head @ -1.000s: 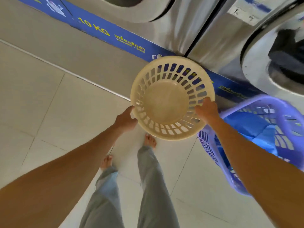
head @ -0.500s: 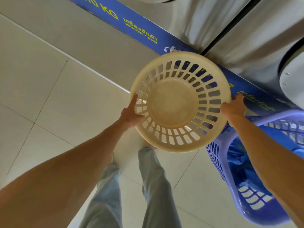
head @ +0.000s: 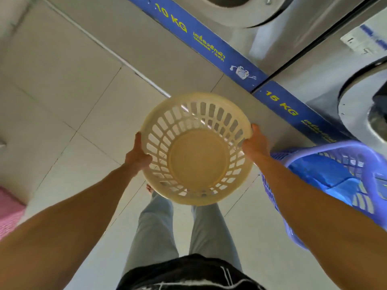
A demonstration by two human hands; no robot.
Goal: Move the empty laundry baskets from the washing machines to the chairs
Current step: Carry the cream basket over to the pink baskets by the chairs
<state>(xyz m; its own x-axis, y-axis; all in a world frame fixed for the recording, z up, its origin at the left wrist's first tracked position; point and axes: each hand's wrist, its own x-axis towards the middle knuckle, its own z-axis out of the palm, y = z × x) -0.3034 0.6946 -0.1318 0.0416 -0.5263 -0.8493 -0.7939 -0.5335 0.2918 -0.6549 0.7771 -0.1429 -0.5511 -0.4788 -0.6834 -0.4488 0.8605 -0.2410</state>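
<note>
Right now a person is holding a round cream basket up in the air, in the middle of the view. It is empty; the flat bottom is showing and nothing is lying in it. The left hand is squeezing the rim at about 9 o'clock on the basket, with the fingers curling over the edge. The right hand is squeezing the rim at about 3 o'clock. Both hands are closed tight on the rim, one on each side.

The washing machines are sitting at 1 o'clock, with blue strips along the bottom. A purple basket is waiting at 4 o'clock, just beside the right arm, and it is holding something blue, so it does not look empty. A pink thing is peeking in at 8 o'clock; I cannot tell what it is. The person's legs are showing below the basket, standing on the tile floor.

No chairs are showing, so I think the carrying step is only starting. To do it well, the person should be keeping both hands across from each other so the basket is staying level and not tipping. Turning away from the machines slowly should help, because the purple basket is sitting close to the right and is easy to bump. The basket is light and bendy, I guess, so a soft steady squeeze should be enough.
</note>
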